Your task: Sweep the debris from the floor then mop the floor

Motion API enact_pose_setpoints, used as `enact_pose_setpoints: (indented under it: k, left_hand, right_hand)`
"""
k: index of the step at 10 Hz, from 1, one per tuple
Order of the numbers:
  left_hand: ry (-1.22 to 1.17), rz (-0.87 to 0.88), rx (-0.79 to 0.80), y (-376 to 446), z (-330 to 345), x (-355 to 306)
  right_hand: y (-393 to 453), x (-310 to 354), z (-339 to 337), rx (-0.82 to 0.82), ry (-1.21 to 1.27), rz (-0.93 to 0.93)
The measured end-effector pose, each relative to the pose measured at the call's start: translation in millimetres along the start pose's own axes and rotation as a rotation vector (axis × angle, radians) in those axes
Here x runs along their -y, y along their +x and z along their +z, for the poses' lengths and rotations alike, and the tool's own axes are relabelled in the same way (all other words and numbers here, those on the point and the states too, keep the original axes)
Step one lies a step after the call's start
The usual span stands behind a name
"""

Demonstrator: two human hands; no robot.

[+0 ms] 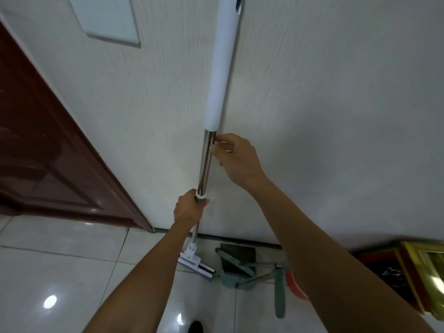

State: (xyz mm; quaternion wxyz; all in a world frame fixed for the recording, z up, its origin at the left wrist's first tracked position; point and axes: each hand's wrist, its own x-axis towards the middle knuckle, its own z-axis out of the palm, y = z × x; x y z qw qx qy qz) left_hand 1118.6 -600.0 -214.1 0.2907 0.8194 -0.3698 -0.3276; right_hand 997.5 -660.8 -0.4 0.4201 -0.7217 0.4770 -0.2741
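Against the pale textured wall (pixel 312 92), a long mop with a white foam upper sleeve and shiny steel pole (pixel 206 162) stands nearly upright, and both hands are on it. Left hand (pixel 188 209) is the lower grip, clenched around the pole right at the white collar joint, likely to steady the lower section; right hand (pixel 236 156) sits higher, fingertips pinching the bare steel just under the white sleeve, which reads like a twist or slide to set the pole's length, though that's a judgement. Mop's flat white head (pixel 195 263) rests on the glossy tiled floor (pixel 60 260), well below both grips. Just beside it lies the teal plastic dustpan and brush set (pixel 237 272), set down by the wall, so sweeping looks finished and mopping is about to start.
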Motion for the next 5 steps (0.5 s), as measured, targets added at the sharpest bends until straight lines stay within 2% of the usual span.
enact_pose_setpoints:
  k: [3,5]
  left_hand:
    - [-0.016,0.116,0.016,-16,-4,-17]
    - [0.054,0.129,-0.043,-46,-15,-25]
  right_hand:
    - [-15,-12,-15,0.047,-0.040,0.037]
    - [-36,-28,-42,0.089,-0.050,-0.011]
